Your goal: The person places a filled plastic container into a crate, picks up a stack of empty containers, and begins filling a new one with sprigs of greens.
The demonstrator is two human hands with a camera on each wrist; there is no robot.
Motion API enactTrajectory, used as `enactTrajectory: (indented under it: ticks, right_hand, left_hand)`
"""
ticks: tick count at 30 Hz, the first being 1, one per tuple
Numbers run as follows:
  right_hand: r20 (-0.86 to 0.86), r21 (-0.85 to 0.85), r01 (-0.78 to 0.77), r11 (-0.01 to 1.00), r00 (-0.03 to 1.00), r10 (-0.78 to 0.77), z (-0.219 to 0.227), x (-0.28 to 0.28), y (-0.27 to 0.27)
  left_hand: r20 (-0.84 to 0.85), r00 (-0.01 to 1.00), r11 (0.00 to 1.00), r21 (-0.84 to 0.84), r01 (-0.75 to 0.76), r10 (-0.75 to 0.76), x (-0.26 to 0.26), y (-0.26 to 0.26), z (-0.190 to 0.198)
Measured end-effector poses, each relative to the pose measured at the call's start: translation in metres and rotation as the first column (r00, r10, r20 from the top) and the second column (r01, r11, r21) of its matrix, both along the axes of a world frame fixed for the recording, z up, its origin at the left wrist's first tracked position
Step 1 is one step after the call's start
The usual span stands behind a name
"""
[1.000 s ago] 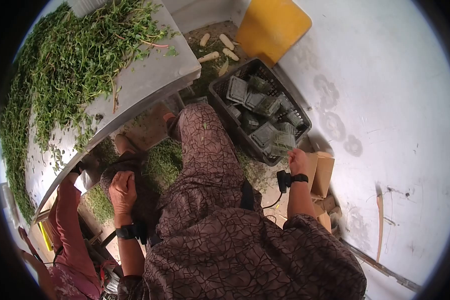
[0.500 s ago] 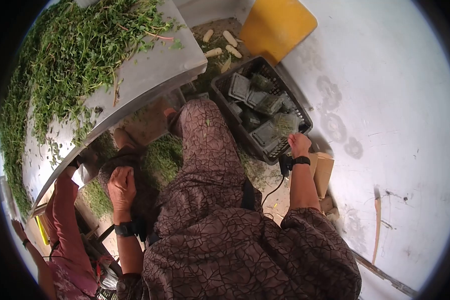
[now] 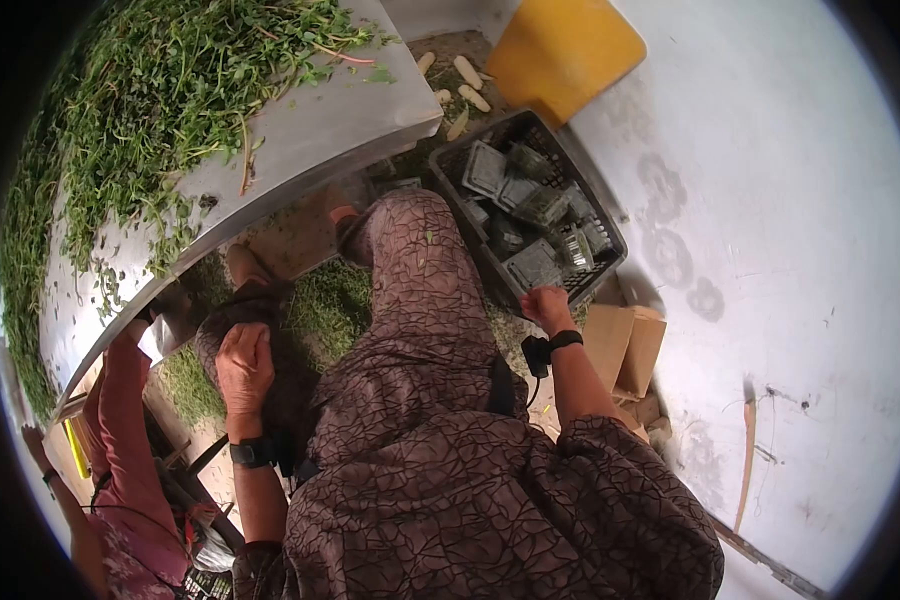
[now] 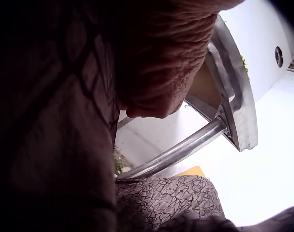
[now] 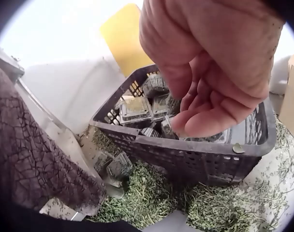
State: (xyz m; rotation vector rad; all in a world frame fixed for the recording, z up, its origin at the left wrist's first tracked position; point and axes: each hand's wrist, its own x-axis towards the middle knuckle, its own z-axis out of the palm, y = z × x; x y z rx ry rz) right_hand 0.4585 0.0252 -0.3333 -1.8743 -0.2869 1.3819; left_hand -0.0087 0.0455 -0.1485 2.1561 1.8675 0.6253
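My left hand (image 3: pixel 245 370) rests on the patterned trouser leg near the knee, its fingers loosely bent around nothing; in the left wrist view the hand (image 4: pixel 161 72) is dark and close to the lens. Beside the near edge of a black crate (image 3: pixel 470 236) is my right hand (image 3: pixel 548 308). The right wrist view shows this hand (image 5: pixel 210 72) above the crate's rim (image 5: pixel 185 147), fingers loosely curled and nothing visible in them. Several clear plastic boxes (image 5: pixel 136 108) lie in the crate at different angles, one clear box (image 3: pixel 577 248) near its right side.
A metal table (image 3: pixel 310 130) bears heaped green stems (image 3: pixel 170 110) at upper left. Cut greens (image 3: pixel 330 305) cover the floor under it. A yellow board (image 3: pixel 565 50) leans behind the crate; a cardboard box (image 3: pixel 625 345) stands right. Another person's sleeve (image 3: pixel 130 430) is at lower left.
My right hand has let go of a clear box, which now lies in the crate, and has drawn back to the left. My left hand has stayed on the leg.
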Motion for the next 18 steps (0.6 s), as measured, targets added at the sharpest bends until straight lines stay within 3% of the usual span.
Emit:
enactTrajectory:
  ticks: [2,4,6,7,8,10,11,14,16,18]
  right_hand:
    - [-0.013,0.032,-0.076,0.997,0.997,0.076,0.0,-0.005,-0.001]
    - [0.07,-0.082,-0.167,0.982,0.982,0.173,-0.005,-0.012,0.004]
    - [0.085,-0.014,-0.217,0.976,0.972,0.217,-0.018,-0.011,0.002]
    - [0.273,-0.022,-0.411,0.911,0.874,0.401,-0.026,-0.009,0.002]
    - [0.121,-0.063,-0.331,0.942,0.934,0.336,-0.019,-0.012,0.006]
    - [0.106,-0.049,-0.369,0.928,0.922,0.372,-0.025,-0.008,0.011]
    - [0.14,-0.124,-0.347,0.929,0.921,0.363,-0.006,-0.018,0.018]
    - [0.152,-0.051,-0.345,0.937,0.925,0.349,0.015,-0.025,0.031]
    - [0.149,0.011,-0.391,0.92,0.911,0.385,0.021,-0.024,0.043]
    - [0.203,0.052,-0.378,0.924,0.91,0.361,0.032,-0.024,0.056]
  left_hand:
    - [0.006,1.0,1.0,-0.004,-0.001,0.001,0.0,0.0,0.001]
    - [0.016,1.0,1.0,0.02,-0.001,0.001,0.001,-0.001,0.0]
    - [0.007,1.0,0.999,0.036,0.011,-0.011,0.0,0.0,0.003]
    - [0.05,0.999,0.998,0.063,0.014,-0.017,0.0,0.0,0.002]
    - [0.043,0.999,0.999,0.043,0.003,-0.005,0.0,-0.002,0.004]
    - [0.026,1.0,0.999,0.044,0.007,-0.008,-0.002,-0.003,0.003]
    - [0.036,0.999,0.998,0.067,-0.003,0.001,-0.002,-0.004,0.002]
    - [0.077,0.996,0.995,0.088,-0.051,0.044,-0.002,-0.006,0.011]
    - [0.23,0.972,0.995,0.076,-0.07,0.051,-0.004,-0.009,0.013]
    - [0.227,0.973,0.981,0.174,-0.083,0.042,-0.004,-0.01,0.029]
